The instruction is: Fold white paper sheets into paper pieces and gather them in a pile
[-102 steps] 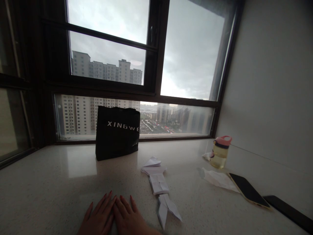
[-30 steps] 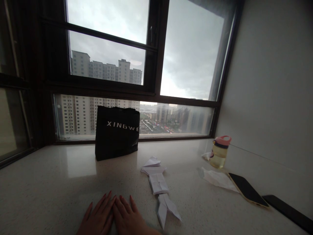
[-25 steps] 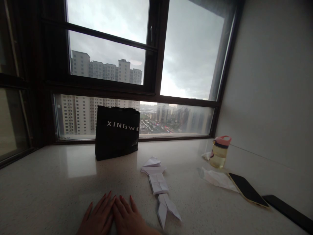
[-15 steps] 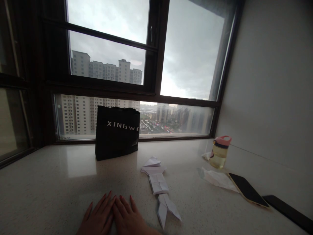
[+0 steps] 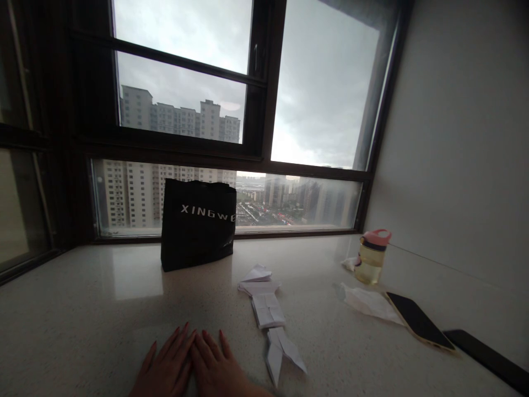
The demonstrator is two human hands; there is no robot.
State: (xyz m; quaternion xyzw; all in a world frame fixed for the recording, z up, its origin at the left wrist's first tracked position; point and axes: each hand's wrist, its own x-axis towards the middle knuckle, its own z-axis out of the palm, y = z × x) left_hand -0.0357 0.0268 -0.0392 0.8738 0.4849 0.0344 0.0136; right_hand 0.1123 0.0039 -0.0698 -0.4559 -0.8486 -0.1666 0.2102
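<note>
My left hand (image 5: 165, 366) and my right hand (image 5: 217, 368) lie flat side by side on the pale stone counter (image 5: 82, 320), fingers stretched out and holding nothing. Just right of my right hand lies a row of folded white paper pieces: a pointed one (image 5: 281, 353) nearest, a square one (image 5: 268, 310) behind it, and two more (image 5: 257, 280) farther back. None of them touches my hands.
A black bag (image 5: 197, 223) with white lettering stands at the window. At the right are a small bottle with a pink lid (image 5: 371, 258), a crumpled white sheet (image 5: 367, 302), a phone (image 5: 420, 321) and a second dark flat device (image 5: 491, 359) beside the wall.
</note>
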